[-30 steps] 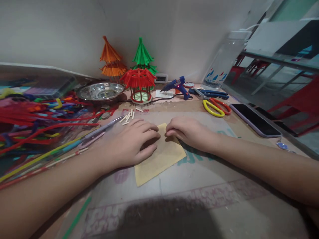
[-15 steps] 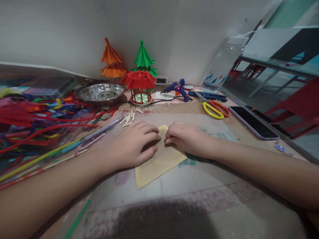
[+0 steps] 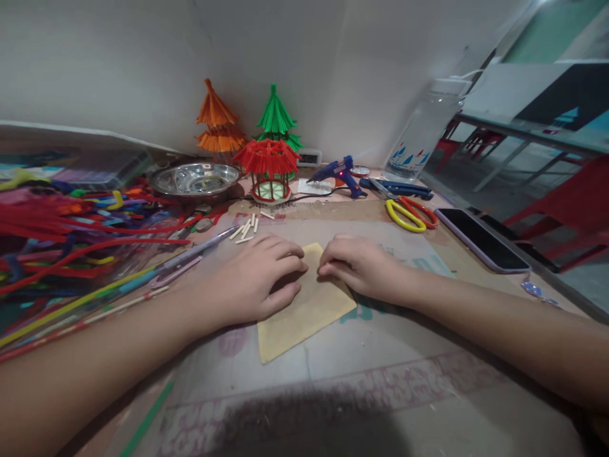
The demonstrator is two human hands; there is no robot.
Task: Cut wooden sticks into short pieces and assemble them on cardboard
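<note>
A yellow square sheet point(image 3: 297, 324), looking like paper or sandpaper, lies at an angle on the table in front of me. My left hand point(image 3: 261, 276) rests over its left side, fingers stretched out and thumb apart. Over the sheet's upper right side is my right hand point(image 3: 354, 263), its fingertips pinched together. Whatever that pinch holds, if anything, is too small or hidden to name. Several short white sticks point(image 3: 246, 228) lie just beyond my left fingers.
Behind stand a red roofed model point(image 3: 266, 155), a green one point(image 3: 273, 111), an orange one point(image 3: 214, 117) and a metal bowl point(image 3: 195, 179). A blue glue gun point(image 3: 335, 170), scissors point(image 3: 404, 214), phone point(image 3: 480, 240) and bottle point(image 3: 413, 136) are right; pipe cleaners point(image 3: 57, 222) fill the left.
My right hand has shifted very slightly, its fingertips still pinched over the sheet. My left hand stays in place. The whole view has dropped a little in the frame.
</note>
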